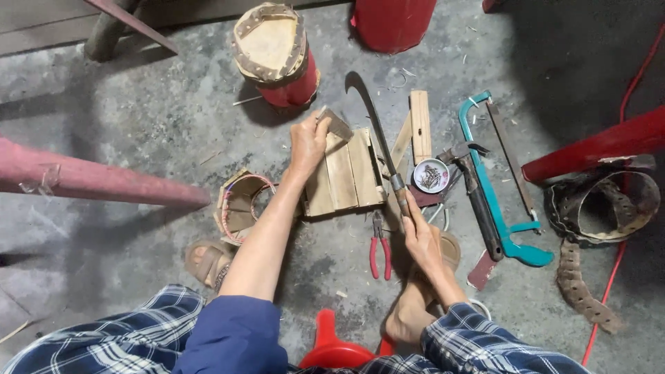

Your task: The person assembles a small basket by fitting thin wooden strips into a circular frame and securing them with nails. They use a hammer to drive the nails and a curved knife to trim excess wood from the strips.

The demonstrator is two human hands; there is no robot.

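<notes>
**Billhook laid over wooden slats on the floor**

A small wooden slat (pixel 334 123) stands propped on a bundle of flat wooden boards (pixel 344 176) that lies on the concrete floor (pixel 138 118). The left hand (pixel 308 142) has its fingers closed around the slat, holding its lower end from the left. The right hand (pixel 419 232) grips the handle of a curved billhook (pixel 374 121), fingers wrapped shut. The blade's long axis runs up and away from the person, slightly leftward, and its hooked tip lies just beyond and to the right of the slat. So the slat sits up and left of the right hand, close beside the blade, with the left hand far nearer to it.

Red-handled pliers (pixel 379 251) lie just left of the right hand. A small round tin of nails (pixel 431 175) sits just right of the blade, with a hammer (pixel 474 201) and a teal hacksaw (pixel 502 201) beyond. A red cylinder with a woven cap (pixel 276 52) stands beyond the slat, and a part-made woven ring (pixel 242 204) lies left of the boards. Nothing lies between blade and slat.
</notes>
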